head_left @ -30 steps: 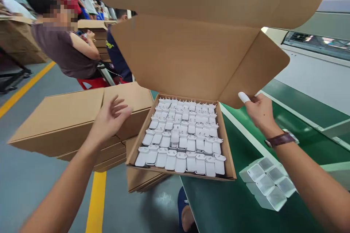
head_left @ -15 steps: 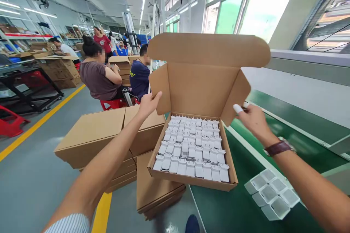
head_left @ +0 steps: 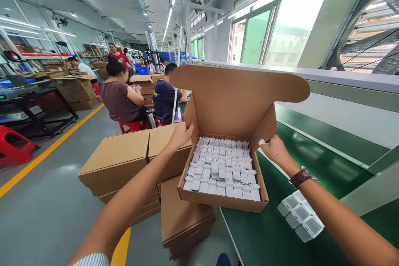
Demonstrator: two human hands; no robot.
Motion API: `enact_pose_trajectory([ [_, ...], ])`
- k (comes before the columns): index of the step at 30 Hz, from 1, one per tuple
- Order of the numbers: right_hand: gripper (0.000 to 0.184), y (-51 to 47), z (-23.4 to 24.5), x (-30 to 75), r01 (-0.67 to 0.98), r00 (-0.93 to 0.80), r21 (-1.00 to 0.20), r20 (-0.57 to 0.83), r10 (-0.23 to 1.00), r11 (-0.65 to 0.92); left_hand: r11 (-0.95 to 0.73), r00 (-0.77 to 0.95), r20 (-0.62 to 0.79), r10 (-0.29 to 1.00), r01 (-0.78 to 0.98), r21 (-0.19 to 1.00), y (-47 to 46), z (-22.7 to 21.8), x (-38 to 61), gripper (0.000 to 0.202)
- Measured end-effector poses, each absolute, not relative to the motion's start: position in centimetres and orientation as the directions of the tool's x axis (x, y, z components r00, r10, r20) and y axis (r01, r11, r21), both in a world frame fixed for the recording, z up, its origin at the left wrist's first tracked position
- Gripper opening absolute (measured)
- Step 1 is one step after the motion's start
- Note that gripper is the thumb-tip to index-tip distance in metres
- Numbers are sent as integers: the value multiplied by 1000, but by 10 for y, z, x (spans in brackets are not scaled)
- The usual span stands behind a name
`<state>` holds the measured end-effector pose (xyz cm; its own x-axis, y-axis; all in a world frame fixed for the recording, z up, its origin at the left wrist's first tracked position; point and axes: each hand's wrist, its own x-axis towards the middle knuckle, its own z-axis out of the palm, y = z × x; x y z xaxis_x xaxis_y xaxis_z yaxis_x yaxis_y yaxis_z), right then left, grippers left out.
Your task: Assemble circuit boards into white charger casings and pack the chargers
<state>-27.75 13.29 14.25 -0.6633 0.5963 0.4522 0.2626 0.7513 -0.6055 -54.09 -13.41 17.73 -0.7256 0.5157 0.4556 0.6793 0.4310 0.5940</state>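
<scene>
Brown cardboard box [head_left: 222,204] at the centre of the frame, lid [head_left: 232,114] standing up behind it, w/ rows of small white pieces [head_left: 222,171] packed inside. From where I stand, a person's two bare hands are on the lid's side flaps.

L hand [head_left: 181,136], just L of centre, has thumb & fingers closed on the left flap [head_left: 190,110]; some fingertips are hidden, so can't tell exactly how they wrap. R hand [head_left: 274,149], R of centre, pinches the low edge of the right flap [head_left: 266,124], its thumb in a white cover [head_left: 261,142], other fingers partly out of sight.

Key relation: lid is btwn the hands, its long edge running L to R approx. from one to the other; packed tray part lies lower in the frame, also btwn them. Neither hand is clearly nearer: each is by its own rear corner.

Box is partly over a green table [head_left: 246,237], lower R; its L side juts toward a low box stack [head_left: 183,216], bottom centre. Can't tell if they touch. White plastic bins [head_left: 301,216] sit on the table, lower R, near the R forearm. More closed boxes [head_left: 114,151] are L of centre. Upper L, co-workers sit in a brown top [head_left: 116,102] & a navy shirt [head_left: 162,99].
</scene>
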Motion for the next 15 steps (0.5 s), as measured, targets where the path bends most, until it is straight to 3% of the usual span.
enact_pose_trajectory([
  [9,4,133,134,-290,231,-674,-571,490,553,788,466,-712,452,537,697,545,-130,170,-539,36],
  [15,16,136,93,-265,114,-682,-543,566,463,832,459,-725,408,555,676,576,-169,146,-525,35],
])
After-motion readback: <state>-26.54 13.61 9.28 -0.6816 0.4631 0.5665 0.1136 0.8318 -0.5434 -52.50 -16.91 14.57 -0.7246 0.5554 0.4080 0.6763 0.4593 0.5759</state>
